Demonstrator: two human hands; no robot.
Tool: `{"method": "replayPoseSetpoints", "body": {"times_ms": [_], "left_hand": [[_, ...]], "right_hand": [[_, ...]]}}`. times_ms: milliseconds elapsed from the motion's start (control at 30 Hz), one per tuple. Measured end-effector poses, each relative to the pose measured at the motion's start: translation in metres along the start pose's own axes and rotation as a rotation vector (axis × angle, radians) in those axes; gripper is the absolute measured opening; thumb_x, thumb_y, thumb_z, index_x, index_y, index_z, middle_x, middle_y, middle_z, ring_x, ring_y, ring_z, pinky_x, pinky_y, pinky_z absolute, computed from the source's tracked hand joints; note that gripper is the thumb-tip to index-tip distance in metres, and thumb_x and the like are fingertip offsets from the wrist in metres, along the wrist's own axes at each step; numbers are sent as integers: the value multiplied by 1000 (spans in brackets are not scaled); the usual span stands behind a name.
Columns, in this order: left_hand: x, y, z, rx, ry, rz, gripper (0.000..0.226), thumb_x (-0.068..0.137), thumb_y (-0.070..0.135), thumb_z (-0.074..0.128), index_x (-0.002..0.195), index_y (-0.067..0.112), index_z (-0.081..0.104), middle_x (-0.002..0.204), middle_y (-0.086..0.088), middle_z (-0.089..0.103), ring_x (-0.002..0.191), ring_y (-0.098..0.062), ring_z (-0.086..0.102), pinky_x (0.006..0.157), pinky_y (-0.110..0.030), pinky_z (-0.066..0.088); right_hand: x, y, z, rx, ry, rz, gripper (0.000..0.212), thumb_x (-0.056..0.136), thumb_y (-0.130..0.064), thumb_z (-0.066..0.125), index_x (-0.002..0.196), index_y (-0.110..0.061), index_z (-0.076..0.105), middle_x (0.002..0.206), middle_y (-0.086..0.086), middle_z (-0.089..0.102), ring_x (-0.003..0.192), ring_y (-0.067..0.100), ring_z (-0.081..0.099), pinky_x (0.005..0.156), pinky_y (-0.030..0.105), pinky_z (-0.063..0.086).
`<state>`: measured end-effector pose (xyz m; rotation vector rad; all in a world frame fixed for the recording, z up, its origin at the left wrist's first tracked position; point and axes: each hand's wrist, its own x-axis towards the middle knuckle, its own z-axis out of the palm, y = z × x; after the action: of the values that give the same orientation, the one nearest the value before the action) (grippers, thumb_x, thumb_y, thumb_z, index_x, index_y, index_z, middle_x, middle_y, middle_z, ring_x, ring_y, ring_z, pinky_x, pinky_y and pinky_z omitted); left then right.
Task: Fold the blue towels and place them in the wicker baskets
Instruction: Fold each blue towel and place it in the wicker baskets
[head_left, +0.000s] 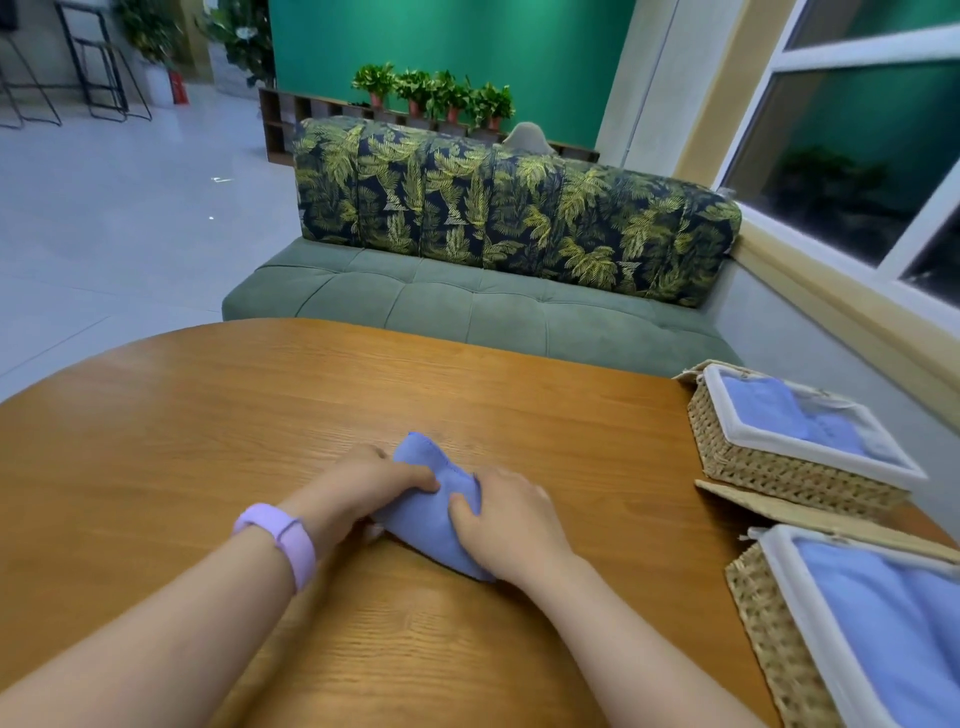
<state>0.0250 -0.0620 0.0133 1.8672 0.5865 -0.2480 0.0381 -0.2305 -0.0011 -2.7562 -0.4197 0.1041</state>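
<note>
A small blue towel (431, 512) lies bunched into a narrow bundle on the wooden table (208, 426), near its middle. My left hand (363, 486), with a lilac band on the wrist, grips the towel's left side. My right hand (506, 512) grips its right side, thumb on top. Two wicker baskets with white cloth lining stand at the table's right edge: the far wicker basket (748, 457) holds folded blue towels, and the near wicker basket (769, 634) holds more blue cloth.
A flat wicker lid (789, 512) lies between the two baskets. Beyond the table's far edge stands a green sofa (467, 301) with a leaf-patterned backrest. A window wall runs along the right side.
</note>
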Motion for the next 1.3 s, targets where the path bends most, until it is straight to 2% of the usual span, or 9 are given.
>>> {"method": "replayPoseSetpoints", "body": {"times_ms": [100, 267, 367, 533, 633, 767, 1000, 1167, 1300], "left_hand": [[-2, 20, -3, -290, -204, 25, 68, 53, 22, 78, 118, 6, 67, 104, -14, 76, 100, -30, 72, 84, -38, 56], [-8, 78, -4, -378, -481, 168, 61, 64, 13, 79, 123, 5, 66, 118, -15, 72, 112, -29, 68, 99, -43, 53], [-8, 121, 22, -293, -521, 261, 61, 66, 22, 82, 123, 6, 66, 119, -15, 72, 115, -30, 67, 101, -44, 52], [-11, 191, 115, -206, -415, 444, 87, 73, 48, 84, 137, 2, 48, 115, -11, 67, 82, -17, 71, 60, -29, 55], [-15, 217, 172, 85, -289, 709, 87, 83, 56, 72, 150, 29, 24, 133, -6, 54, 109, -21, 63, 86, -38, 56], [-6, 241, 234, 448, -230, 1111, 73, 87, 63, 62, 150, 43, 31, 149, -1, 31, 139, -22, 33, 116, -41, 31], [36, 295, 339, 880, -270, 1214, 87, 84, 82, 42, 155, 36, 28, 162, 2, 24, 144, -27, 24, 119, -45, 22], [77, 325, 381, 1089, -329, 1282, 132, 46, 108, 13, 149, 31, 43, 155, 12, 36, 134, -21, 33, 114, -44, 30], [90, 327, 399, 1258, -386, 1254, 133, 44, 108, 16, 149, 31, 42, 152, 13, 39, 132, -21, 37, 110, -43, 33]], "right_hand": [[0, 2, -24, 526, 24, 186, 25, 72, -45, 57, 74, -19, 57, 68, -8, 60, 69, 16, 55, 70, 38, 46], [-5, 19, -75, 1017, -80, 225, 29, 96, -34, 57, 97, -11, 74, 100, 1, 76, 86, 12, 66, 79, 30, 48], [-15, 44, -107, 1185, -8, 187, 25, 99, -25, 54, 99, -8, 72, 94, 5, 76, 82, 14, 67, 75, 29, 49], [-18, 114, -161, 1150, 256, 272, 23, 102, -24, 53, 102, -6, 67, 99, 12, 75, 88, 24, 70, 78, 36, 53], [-18, 170, -193, 1109, 357, 333, 24, 104, -24, 50, 104, -5, 65, 99, 12, 74, 86, 24, 71, 75, 34, 55], [-11, 243, -220, 1133, 403, 401, 32, 106, -27, 46, 119, -4, 63, 110, 16, 74, 103, 33, 71, 95, 48, 55], [20, 351, -237, 1021, 455, 549, 39, 108, -31, 39, 123, -3, 62, 111, 14, 74, 103, 30, 71, 98, 45, 53], [46, 390, -229, 877, 476, 645, 37, 106, -30, 40, 117, -3, 63, 120, 17, 68, 107, 32, 66, 87, 37, 54], [58, 401, -220, 604, 389, 690, 40, 106, -27, 39, 128, 3, 56, 131, 21, 61, 113, 32, 60, 73, 26, 36]]}}
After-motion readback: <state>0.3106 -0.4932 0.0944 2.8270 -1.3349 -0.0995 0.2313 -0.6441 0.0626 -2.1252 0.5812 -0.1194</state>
